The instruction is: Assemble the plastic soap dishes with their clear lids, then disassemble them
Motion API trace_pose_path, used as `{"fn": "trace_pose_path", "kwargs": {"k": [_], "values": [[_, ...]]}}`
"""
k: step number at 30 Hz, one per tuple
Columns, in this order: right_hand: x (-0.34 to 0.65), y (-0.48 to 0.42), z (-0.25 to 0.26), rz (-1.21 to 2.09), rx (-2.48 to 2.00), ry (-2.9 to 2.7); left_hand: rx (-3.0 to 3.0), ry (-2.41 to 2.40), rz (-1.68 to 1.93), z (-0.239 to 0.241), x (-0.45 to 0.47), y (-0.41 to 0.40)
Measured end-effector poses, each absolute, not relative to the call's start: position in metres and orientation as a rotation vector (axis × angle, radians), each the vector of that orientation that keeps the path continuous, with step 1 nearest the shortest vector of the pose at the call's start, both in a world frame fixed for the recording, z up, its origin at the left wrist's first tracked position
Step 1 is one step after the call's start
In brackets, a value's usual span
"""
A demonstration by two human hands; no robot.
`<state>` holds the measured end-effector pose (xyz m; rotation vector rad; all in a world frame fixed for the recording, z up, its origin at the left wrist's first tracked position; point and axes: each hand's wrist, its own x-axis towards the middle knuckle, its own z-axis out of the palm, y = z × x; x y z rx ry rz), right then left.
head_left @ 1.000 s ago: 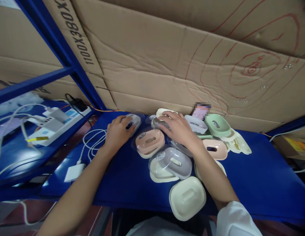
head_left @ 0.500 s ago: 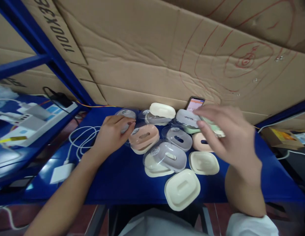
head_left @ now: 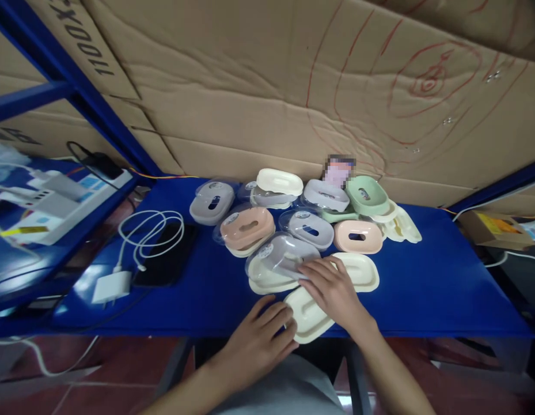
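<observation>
My left hand is at the front edge of the table, its fingers apart and loosely bent at the left rim of a cream soap dish tray. My right hand reaches across the same tray, with stretched fingers at the right end of a grey soap dish under a clear lid. This grey dish rests tilted on another cream tray. Part of a further cream tray shows behind my right hand. The right hand hides the near tray's upper right part.
Behind stand peach dishes, grey dishes, a green dish and cream pieces, several with clear lids. A blurred-out phone leans on the cardboard wall. A white charger with cable and a dark flat object lie left.
My left hand has come down from the back-left grey dish to the near cream tray. My right hand has moved from the back right to the front middle. The green dish now shows fully.
</observation>
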<state>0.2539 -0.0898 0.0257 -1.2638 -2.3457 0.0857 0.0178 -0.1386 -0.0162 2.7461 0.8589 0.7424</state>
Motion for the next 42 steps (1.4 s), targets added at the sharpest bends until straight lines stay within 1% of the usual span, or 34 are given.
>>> {"fn": "trace_pose_path", "kwargs": {"k": [7, 14, 19, 25, 30, 37, 39, 42], "values": [[0.287, -0.115, 0.036, 0.071, -1.260, -2.206, 2.637, 1.013, 0.950, -0.022, -0.027, -0.135], [0.283, -0.165, 0.019, 0.095, -1.175, -2.294, 2.501, 1.161, 0.833, -0.027, -0.041, -0.137], [0.260, -0.159, 0.012, 0.110, -1.119, -2.322, 2.455, 1.126, 0.834, -0.021, -0.036, -0.133], [0.245, -0.148, 0.008, 0.133, -1.059, -2.394, 2.447, 1.155, 1.027, -0.027, -0.037, -0.137], [0.243, -0.150, 0.001, 0.058, -1.074, -2.404, 2.497, 1.117, 0.983, -0.028, -0.037, -0.136], [0.241, -0.155, -0.007, 0.049, -1.096, -2.377, 2.533, 1.033, 0.961, -0.021, -0.044, -0.133], [0.242, -0.156, -0.007, 0.058, -1.089, -2.374, 2.498, 1.074, 0.949, -0.016, -0.050, -0.126], [0.245, -0.158, -0.007, 0.083, -1.077, -2.337, 2.560, 1.302, 0.912, -0.009, -0.054, -0.107]]}}
